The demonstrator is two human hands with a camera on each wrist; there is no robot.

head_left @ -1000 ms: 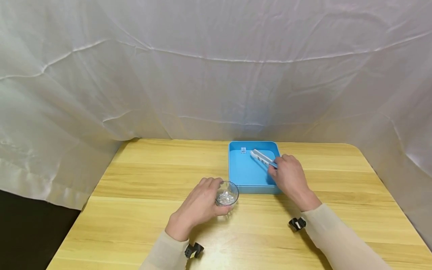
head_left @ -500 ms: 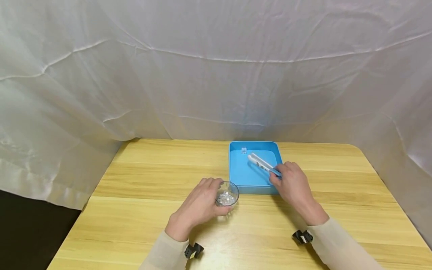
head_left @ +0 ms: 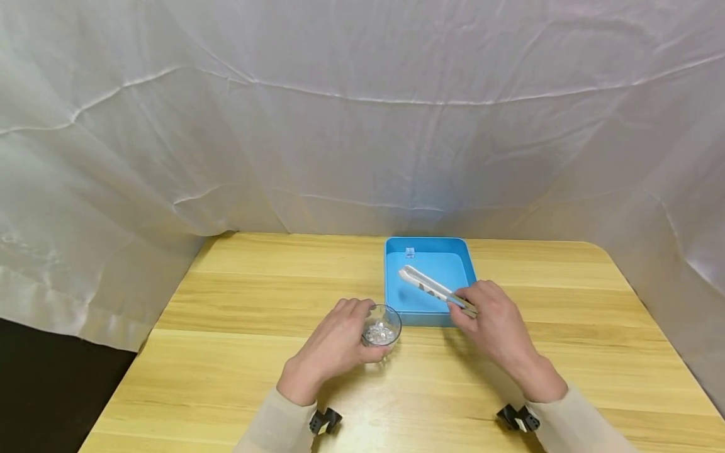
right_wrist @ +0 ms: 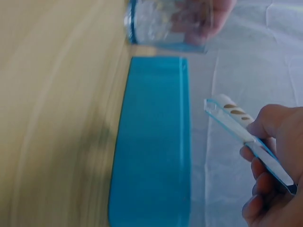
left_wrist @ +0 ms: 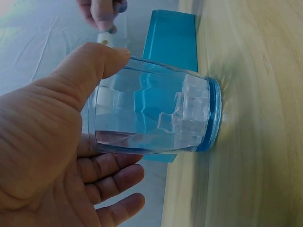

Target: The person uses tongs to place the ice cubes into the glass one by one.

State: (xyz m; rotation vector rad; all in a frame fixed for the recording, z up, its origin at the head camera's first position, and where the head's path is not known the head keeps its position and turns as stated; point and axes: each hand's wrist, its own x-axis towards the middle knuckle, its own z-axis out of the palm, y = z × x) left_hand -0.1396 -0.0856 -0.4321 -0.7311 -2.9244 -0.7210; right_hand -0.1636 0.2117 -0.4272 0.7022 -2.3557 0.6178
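Note:
My left hand (head_left: 337,343) grips a clear glass (head_left: 391,314) around its side, thumb and fingers near the rim. In the left wrist view the glass (left_wrist: 156,106) stands on the table with several clear cubes (left_wrist: 191,111) at its bottom. My right hand (head_left: 498,321) pinches slim white tongs (head_left: 425,283) with dark markings over the blue tray (head_left: 421,319). Their arms are pressed close together, tips toward the glass. In the right wrist view a small clear piece (right_wrist: 209,106) shows at the tips of the tongs. One clear cube (head_left: 410,253) lies at the tray's back left.
The wooden table (head_left: 243,283) holds the tray just beyond the glass, to its right. A pale curtain (head_left: 340,145) hangs behind the table and along both sides. A small black camera (head_left: 325,420) sits at each wrist.
My right hand has drawn back toward me and slightly right, bringing the tongs' tips from beside the lone cube down and left over the tray. The tongs have closed. The left hand stays still.

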